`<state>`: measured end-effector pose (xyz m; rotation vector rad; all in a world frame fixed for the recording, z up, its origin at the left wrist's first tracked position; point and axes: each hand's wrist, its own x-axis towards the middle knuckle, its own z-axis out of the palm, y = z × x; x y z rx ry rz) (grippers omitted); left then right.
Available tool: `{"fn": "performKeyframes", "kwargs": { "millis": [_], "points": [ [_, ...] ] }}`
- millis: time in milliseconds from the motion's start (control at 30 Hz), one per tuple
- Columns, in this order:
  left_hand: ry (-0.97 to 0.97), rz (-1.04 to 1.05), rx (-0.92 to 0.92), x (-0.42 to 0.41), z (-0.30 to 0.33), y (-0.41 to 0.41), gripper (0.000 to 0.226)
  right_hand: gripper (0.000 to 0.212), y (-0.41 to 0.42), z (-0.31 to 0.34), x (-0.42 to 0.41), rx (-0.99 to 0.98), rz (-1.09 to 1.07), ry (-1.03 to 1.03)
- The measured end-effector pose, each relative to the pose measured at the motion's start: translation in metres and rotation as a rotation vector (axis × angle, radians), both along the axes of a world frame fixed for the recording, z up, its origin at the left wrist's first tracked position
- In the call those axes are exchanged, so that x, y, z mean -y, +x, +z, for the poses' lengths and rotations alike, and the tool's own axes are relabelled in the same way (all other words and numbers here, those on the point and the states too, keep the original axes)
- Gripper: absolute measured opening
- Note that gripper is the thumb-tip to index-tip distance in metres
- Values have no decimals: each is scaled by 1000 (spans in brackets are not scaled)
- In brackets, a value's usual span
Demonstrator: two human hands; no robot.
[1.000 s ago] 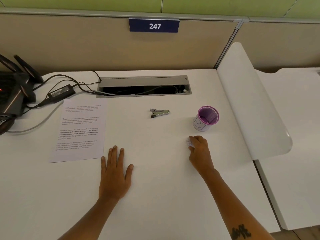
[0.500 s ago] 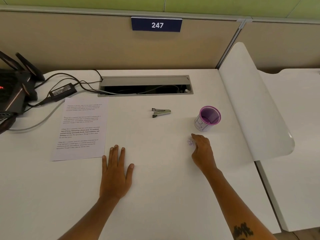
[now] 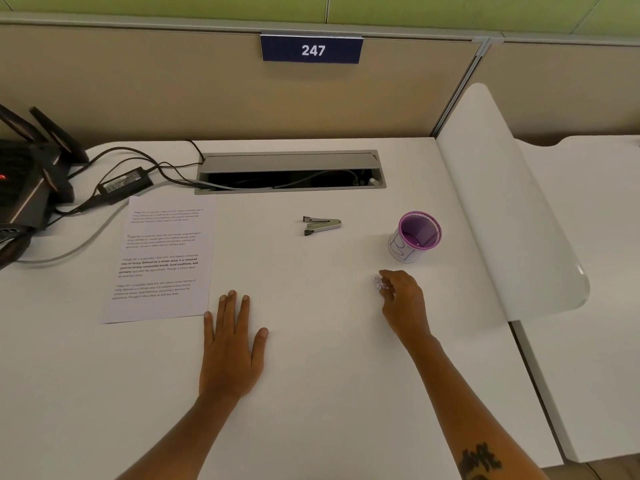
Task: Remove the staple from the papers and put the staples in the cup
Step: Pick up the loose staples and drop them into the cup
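White crumpled scrap [image 3: 378, 282] lies at the fingertips of the right hand [image 3: 403, 303], fingers curled loosely beside it; whether they grip it cannot be told. Left hand [image 3: 231, 348] lies flat and spread on the counter [image 3: 311, 393], touching the papers' [image 3: 161, 259] near corner. Staple remover [image 3: 321, 225] sits mid-counter; purple mesh cup [image 3: 415, 237] stands upright just beyond the right hand.
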<state>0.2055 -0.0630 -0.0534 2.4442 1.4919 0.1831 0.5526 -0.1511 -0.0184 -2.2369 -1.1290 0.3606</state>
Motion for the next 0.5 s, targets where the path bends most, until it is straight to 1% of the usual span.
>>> {"fn": "performKeyframes", "kwargs": {
  "millis": [133, 267, 333, 433, 500],
  "points": [
    [2, 1, 1, 0, 0, 0, 74, 38, 0, 9, -3, 58, 85, -28],
    [-3, 2, 0, -1, -1, 0, 74, 36, 0, 5, -5, 235, 250, -143],
    [-3, -1, -5, -1, -1, -1, 74, 33, 2, 1, -7, 289, 270, -175],
    [-2, -3, -6, -1, -2, -1, 74, 27, -1, 3, -8, 317, 266, -171],
    [-2, -1, -2, -1, -1, 0, 74, 29, -2, 5, -8, 330, 268, -170]
  ]
}}
